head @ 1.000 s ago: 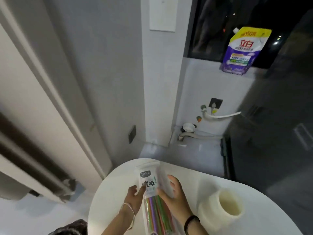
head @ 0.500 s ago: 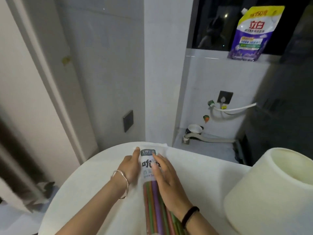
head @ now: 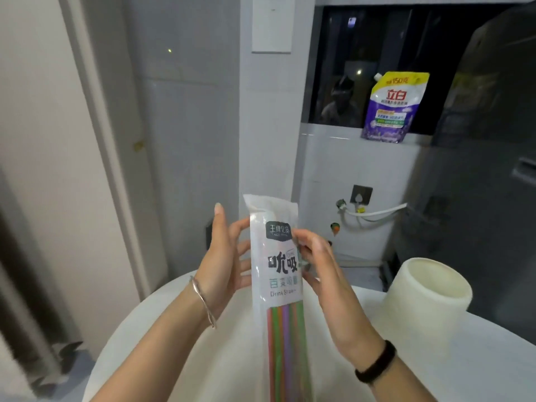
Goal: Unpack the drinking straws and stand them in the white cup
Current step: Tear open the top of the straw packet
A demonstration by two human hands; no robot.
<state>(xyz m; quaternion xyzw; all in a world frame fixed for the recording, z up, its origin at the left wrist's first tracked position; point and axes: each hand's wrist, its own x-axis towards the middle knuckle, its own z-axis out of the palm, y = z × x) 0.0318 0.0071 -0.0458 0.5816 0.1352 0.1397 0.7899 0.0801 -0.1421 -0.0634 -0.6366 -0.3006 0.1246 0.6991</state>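
A sealed plastic pack of coloured drinking straws stands upright in front of me, its printed white top above the table. My left hand holds the pack's left edge, fingers behind it and index finger raised. My right hand pinches the pack's right edge near the label. The white cup stands upright on the round white table, to the right of my right hand, its mouth open.
A purple and yellow detergent pouch leans on the window ledge at the back right. A wall socket with a white hose sits below it. A grey wall and a door frame lie to the left.
Both hands have lifted the straw pack from lying flat on the table to upright. The camera view has tilted up and the cup now appears further right.
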